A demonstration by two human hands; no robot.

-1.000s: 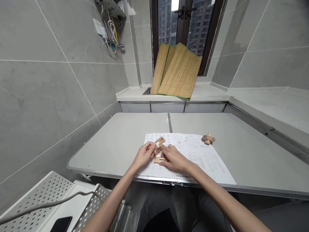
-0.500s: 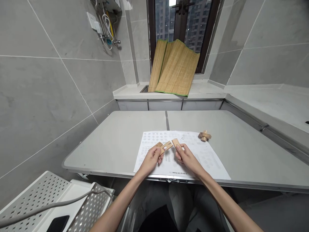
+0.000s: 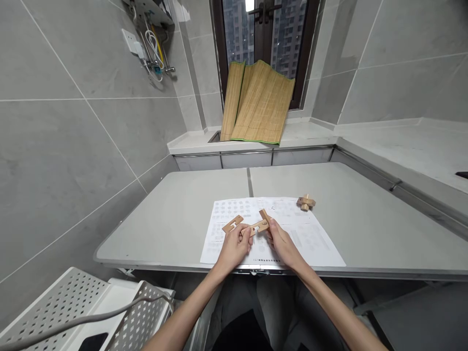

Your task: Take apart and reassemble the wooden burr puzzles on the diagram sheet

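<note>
My left hand (image 3: 237, 243) is closed on a flat wooden puzzle piece (image 3: 260, 226) with a cut-out slot and a dark mark near its end. In my right hand (image 3: 281, 240) is another wooden piece (image 3: 263, 213), pinched between thumb and fingers. The two pieces meet or overlap in front of my right thumb. Just beyond my left fingers, a third slotted wooden piece (image 3: 232, 224) lies over the sheet. Printed paper (image 3: 307, 243) with rows of small figures is spread under both hands. An interlocked wooden puzzle (image 3: 305, 202) sits at its upper right corner.
The grey folding table (image 3: 153, 219) has a seam down its middle. Behind it, a folded bamboo mat (image 3: 261, 105) leans on the ledge by the window. A white perforated rack (image 3: 69, 297) with a hose and a dark phone (image 3: 93, 342) stands at lower left.
My left hand's piece has moved right against the piece in my right hand. The third piece now shows more plainly, apart from my left fingers. The view has shifted slightly.
</note>
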